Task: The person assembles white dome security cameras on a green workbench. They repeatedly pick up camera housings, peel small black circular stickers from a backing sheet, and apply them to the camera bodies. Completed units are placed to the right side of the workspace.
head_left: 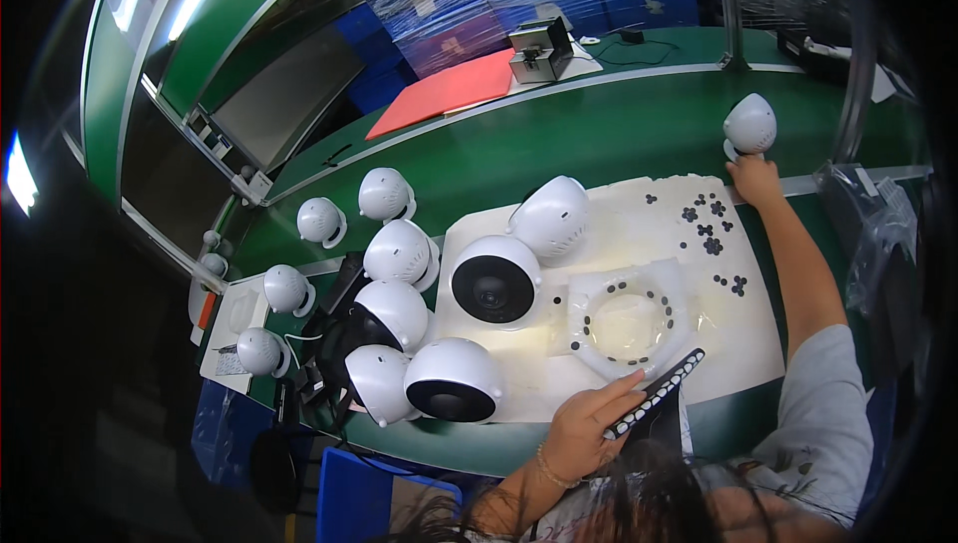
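My left hand (584,433) is at the front edge of the cream sheet, its fingers closed on a narrow black strip with white oval spots (659,391). Beyond the strip lies a translucent white ring-shaped tray (587,343) with small black round pads around its opening. My right arm reaches far to the right, where my right hand (755,182) grips the base of a white round camera (750,124) on the green bench. More white cameras stand left of the tray, among them one with a black front (493,288) and another near the bench's front edge (454,380).
Small black pads (712,246) lie in clusters on the cream sheet (529,363). Smaller white cameras (321,222) stand at left beside black cables and adapters (311,380). At the back are a red sheet (439,94) and a metal box (540,49). A clear plastic bag (878,234) lies right.
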The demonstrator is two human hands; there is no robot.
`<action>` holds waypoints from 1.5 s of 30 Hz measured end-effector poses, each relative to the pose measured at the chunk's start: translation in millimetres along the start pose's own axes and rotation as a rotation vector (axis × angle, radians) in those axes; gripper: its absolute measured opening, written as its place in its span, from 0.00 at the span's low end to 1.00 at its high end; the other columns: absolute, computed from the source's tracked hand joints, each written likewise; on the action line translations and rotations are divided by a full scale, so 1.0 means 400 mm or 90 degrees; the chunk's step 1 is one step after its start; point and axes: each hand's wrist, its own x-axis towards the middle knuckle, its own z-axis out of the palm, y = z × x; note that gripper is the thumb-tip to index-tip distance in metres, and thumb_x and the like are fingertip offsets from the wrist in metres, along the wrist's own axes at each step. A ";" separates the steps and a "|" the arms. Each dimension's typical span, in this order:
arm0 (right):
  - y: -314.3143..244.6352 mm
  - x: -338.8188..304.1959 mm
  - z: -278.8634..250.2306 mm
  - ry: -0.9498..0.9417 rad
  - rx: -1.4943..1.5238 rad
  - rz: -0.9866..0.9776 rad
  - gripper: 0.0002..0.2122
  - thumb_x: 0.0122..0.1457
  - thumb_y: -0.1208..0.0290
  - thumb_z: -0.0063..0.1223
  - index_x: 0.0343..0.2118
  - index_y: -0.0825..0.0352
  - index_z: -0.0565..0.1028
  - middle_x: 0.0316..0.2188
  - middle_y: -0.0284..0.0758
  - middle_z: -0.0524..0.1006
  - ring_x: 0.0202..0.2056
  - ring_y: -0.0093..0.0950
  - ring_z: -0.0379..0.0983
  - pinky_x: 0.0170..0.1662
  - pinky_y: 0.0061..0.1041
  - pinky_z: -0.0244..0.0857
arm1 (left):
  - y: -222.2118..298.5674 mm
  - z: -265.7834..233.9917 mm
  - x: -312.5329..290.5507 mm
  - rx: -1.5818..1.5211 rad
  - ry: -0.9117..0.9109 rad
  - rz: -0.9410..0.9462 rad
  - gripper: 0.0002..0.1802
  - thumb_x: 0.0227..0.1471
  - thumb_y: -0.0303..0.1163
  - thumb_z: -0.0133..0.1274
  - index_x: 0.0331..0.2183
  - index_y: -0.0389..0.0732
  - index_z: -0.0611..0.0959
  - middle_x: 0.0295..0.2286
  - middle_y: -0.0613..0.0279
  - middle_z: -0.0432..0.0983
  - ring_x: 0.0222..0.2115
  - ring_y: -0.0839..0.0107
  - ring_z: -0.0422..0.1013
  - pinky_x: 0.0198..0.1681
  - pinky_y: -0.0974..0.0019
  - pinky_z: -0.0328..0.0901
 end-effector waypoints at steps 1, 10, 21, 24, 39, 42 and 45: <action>-0.034 -0.002 -0.004 -0.009 0.018 -0.048 0.09 0.50 0.71 0.44 0.32 0.66 0.72 0.35 0.39 0.72 0.38 0.36 0.68 0.40 0.32 0.62 | 0.000 0.003 0.003 -0.012 -0.001 0.001 0.16 0.32 0.20 0.55 0.32 0.37 0.78 0.41 0.54 0.70 0.30 0.64 0.72 0.32 0.69 0.65; -0.572 -0.154 -0.085 -0.440 0.409 -0.598 0.21 0.55 0.51 0.37 0.41 0.64 0.71 0.46 0.40 0.66 0.51 0.36 0.58 0.52 0.31 0.51 | 0.015 -0.001 0.004 -0.012 0.009 -0.067 0.16 0.35 0.21 0.55 0.33 0.36 0.77 0.38 0.51 0.72 0.33 0.61 0.72 0.37 0.68 0.65; -0.495 -0.106 -0.076 0.033 0.472 -0.437 0.14 0.40 0.67 0.58 0.32 0.62 0.73 0.30 0.37 0.69 0.36 0.36 0.65 0.40 0.31 0.59 | -0.002 0.000 0.015 -0.022 -0.023 -0.028 0.20 0.34 0.20 0.55 0.36 0.39 0.77 0.30 0.55 0.74 0.28 0.62 0.70 0.32 0.68 0.64; -0.461 -0.147 -0.153 0.003 0.729 -0.206 0.12 0.47 0.66 0.55 0.33 0.67 0.71 0.28 0.35 0.70 0.33 0.30 0.68 0.36 0.28 0.62 | 0.025 -0.016 0.011 -0.013 -0.058 -0.075 0.18 0.32 0.19 0.54 0.33 0.37 0.78 0.26 0.57 0.74 0.24 0.63 0.70 0.28 0.69 0.64; -0.302 -0.437 -0.324 -0.504 1.015 0.029 0.11 0.53 0.66 0.49 0.35 0.68 0.65 0.28 0.34 0.70 0.27 0.23 0.69 0.31 0.20 0.65 | 0.046 -0.029 -0.025 -0.262 0.117 -0.337 0.08 0.39 0.23 0.57 0.27 0.31 0.77 0.24 0.58 0.73 0.25 0.75 0.68 0.31 0.74 0.62; -0.279 -0.498 -0.304 -0.356 1.039 -0.219 0.13 0.51 0.70 0.52 0.37 0.67 0.66 0.29 0.34 0.70 0.30 0.24 0.68 0.34 0.21 0.63 | 0.046 -0.017 -0.023 -0.256 0.167 -0.336 0.09 0.39 0.24 0.57 0.26 0.31 0.77 0.23 0.59 0.73 0.25 0.75 0.67 0.30 0.74 0.62; -0.317 -0.501 -0.348 -0.163 0.869 -0.470 0.16 0.48 0.72 0.55 0.40 0.66 0.65 0.31 0.35 0.69 0.31 0.27 0.68 0.35 0.22 0.63 | 0.046 -0.015 -0.025 -0.279 0.193 -0.374 0.09 0.39 0.25 0.58 0.25 0.31 0.77 0.22 0.60 0.73 0.24 0.76 0.67 0.29 0.74 0.62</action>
